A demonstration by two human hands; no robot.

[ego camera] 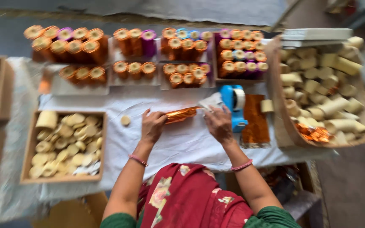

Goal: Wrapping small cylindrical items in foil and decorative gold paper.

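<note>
Left hand (152, 126): grip closed around the left end of an orange foil tube (181, 114), fingers curled over the top, palm down, wrist bent slightly inward; forearm runs up from lower left with a pink bangle at the wrist. Right hand (219, 123): fingers bent and pinched at the tube's right end, where a bit of pale paper shows; exact contact blurred, but the grip appears closed on it. Right forearm comes in from lower right, also bangled. The tube lies nearly level, tilted up a little to the right, held just above the white cloth on the table (178, 145), between both hands. A blue tape dispenser (234, 105) stands just beside the right hand, with a sheet of orange foil (256, 122) next to it. A small disc (125, 120) lies on the cloth left of the left hand. Box of discs (64, 145) at left; basket of bare tubes (324, 93) at right; trays of wrapped tubes (148, 55) along the far edge.
</note>
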